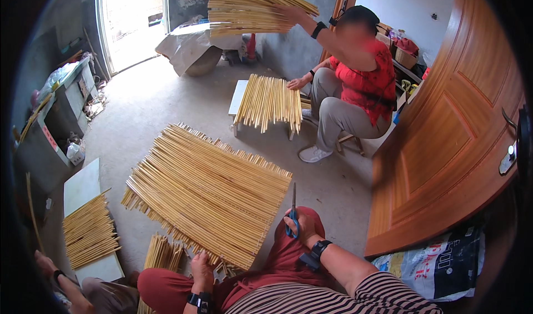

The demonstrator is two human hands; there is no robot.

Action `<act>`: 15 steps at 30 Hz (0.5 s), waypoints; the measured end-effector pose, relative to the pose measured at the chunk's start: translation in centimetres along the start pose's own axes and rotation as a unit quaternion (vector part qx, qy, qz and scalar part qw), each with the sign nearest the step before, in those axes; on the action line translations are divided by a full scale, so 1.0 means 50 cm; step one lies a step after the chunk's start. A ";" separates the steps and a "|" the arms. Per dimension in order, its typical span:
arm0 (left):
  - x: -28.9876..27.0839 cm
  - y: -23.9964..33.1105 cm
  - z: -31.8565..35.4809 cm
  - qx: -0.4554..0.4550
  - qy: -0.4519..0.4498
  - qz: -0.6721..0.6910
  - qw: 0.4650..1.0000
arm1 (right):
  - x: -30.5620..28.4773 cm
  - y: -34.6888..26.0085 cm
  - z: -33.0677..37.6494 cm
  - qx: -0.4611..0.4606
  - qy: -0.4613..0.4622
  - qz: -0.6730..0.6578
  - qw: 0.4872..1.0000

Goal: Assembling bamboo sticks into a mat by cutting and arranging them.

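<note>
Carefully trimming a mat of bamboo sticks [208, 195] on the lap.
Right hand [295, 223] grips scissors [292, 214]; left hand [201, 265] clasps the mat's near edge: keep the ends level.

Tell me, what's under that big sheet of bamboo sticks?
The big sheet of bamboo sticks lies across the person's red-trousered lap above the concrete floor. Whatever supports its middle is hidden.
</note>
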State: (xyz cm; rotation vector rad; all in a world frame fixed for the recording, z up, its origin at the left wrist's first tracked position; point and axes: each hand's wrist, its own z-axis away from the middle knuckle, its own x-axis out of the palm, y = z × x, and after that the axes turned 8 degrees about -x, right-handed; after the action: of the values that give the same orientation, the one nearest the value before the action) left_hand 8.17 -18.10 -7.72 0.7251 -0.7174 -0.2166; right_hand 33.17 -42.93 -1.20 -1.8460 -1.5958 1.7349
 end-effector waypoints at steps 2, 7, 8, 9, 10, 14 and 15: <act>0.007 0.001 0.004 0.001 0.004 -0.005 1.000 | 0.000 -0.001 -0.003 0.013 -0.013 0.014 1.000; 0.017 0.016 0.019 -0.005 0.003 -0.021 1.000 | 0.011 -0.008 -0.009 0.015 -0.038 0.069 0.997; 0.019 0.020 0.020 -0.012 -0.003 -0.037 0.999 | 0.020 0.006 -0.008 0.007 -0.042 0.092 0.995; 0.020 0.023 0.022 -0.019 -0.008 -0.052 0.998 | 0.025 0.012 -0.008 -0.001 -0.047 0.114 0.992; 0.024 0.027 0.024 -0.021 -0.007 -0.048 0.999 | 0.029 0.017 -0.009 -0.002 -0.050 0.117 0.992; 0.022 0.026 0.022 -0.032 -0.013 -0.049 0.998 | 0.040 0.017 -0.013 0.006 -0.078 0.137 0.987; 0.019 0.023 0.021 -0.035 -0.010 -0.045 0.998 | 0.040 0.013 -0.012 0.002 -0.075 0.139 0.987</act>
State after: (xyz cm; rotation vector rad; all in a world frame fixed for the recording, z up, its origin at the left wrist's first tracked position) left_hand 8.11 -18.21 -5.87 0.6895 -0.6938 -0.3310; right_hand 33.54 -41.41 -2.74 -2.0637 -1.4362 2.0325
